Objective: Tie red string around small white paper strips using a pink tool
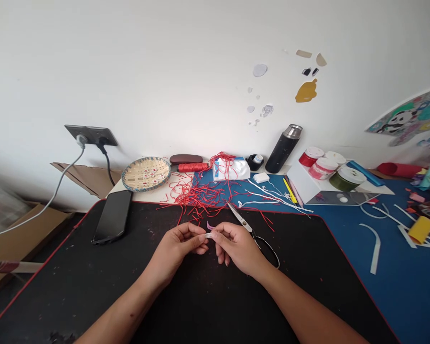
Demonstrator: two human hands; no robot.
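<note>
Above the black mat, my left hand (pixel 184 242) and my right hand (pixel 238 246) meet, each closed in a pinch. Between the thumbs and forefingers stretches a small whitish strip (pixel 208 235), held at both ends. A thin purple curl (pixel 210 226) rises just behind it; whether it is part of the strip I cannot tell. Scissors (pixel 245 223) with black handles lie beside and partly behind my right hand, blades pointing away. Beyond both hands, many cut red threads (pixel 200 195) are scattered over the mat's far edge.
A black phone (pixel 112 217) and a woven basket (pixel 146 174) lie on the left. Along the wall are a red thread spool (pixel 192 167), a black flask (pixel 284 149) and several paint jars (pixel 323 168). White strips (pixel 375 248) and a yellow roll (pixel 421 230) lie at right.
</note>
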